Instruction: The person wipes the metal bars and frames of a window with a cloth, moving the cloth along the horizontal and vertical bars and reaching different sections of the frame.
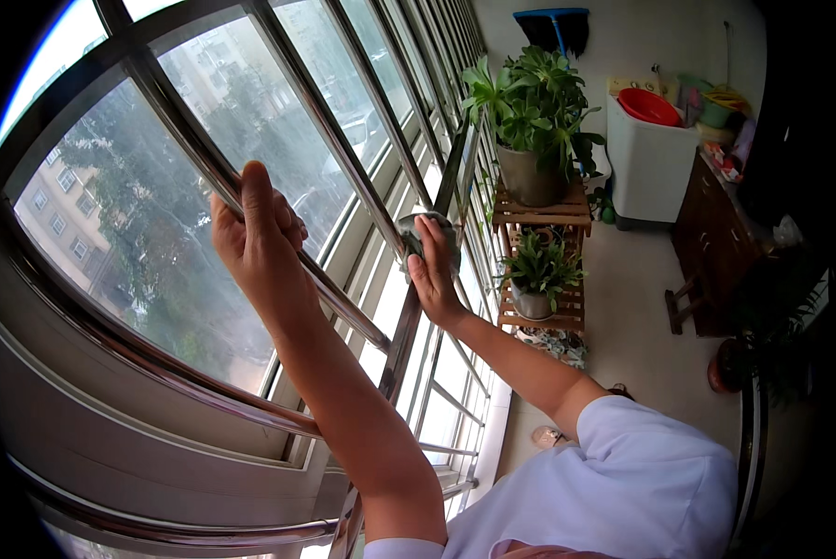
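Note:
My left hand (257, 223) is wrapped around a shiny metal bar (344, 304) of the window grille. To its right, my right hand (435, 272) holds a crumpled grey-green cloth (448, 234) against the grille, where an upright bar meets the dark, shiny crossbar (405, 328). The fingers of that hand lie over the cloth and hide part of it. Behind the bars stands a window pane (159, 209) with streaky marks, and buildings and trees show through it.
Right of the grille, a slatted wooden plant stand (540, 215) carries a large potted succulent (537, 105) and a smaller potted plant (540, 269). Beyond are a white washing machine (649, 168) with a red basin (647, 106), a dark wooden cabinet (711, 244) and a blue broom (551, 14).

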Demonstrator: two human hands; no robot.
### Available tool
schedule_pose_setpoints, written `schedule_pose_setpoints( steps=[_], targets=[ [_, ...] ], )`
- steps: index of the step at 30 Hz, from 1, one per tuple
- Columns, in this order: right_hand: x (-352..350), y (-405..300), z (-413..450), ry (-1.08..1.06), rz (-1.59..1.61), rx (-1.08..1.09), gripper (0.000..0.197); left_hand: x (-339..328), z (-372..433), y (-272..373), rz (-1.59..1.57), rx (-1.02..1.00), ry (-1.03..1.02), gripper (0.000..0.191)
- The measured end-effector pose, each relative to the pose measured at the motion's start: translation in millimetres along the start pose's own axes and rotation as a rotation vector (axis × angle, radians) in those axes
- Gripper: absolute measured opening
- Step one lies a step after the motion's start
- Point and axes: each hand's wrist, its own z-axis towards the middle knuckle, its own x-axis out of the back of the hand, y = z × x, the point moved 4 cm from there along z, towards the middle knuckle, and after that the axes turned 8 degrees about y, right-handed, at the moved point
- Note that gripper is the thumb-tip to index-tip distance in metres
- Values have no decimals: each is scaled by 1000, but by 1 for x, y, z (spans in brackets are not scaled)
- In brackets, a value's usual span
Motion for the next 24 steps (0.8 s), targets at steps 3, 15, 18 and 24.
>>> schedule_pose_setpoints(
  steps=[3,15,18,24],
  targets=[
    [-11,27,8,124,-52,-135,61,-1,0,3,0,3,3,29],
    [-15,143,86,273,-236,-265,41,1,-7,-3,-44,55,17,28],
    [-33,116,108,265,206,-168,38,3,-10,0,-36,65,35,26],
    [-44,13,172,239,53,15,47,10,-7,2,-26,63,46,26]
  ],
)
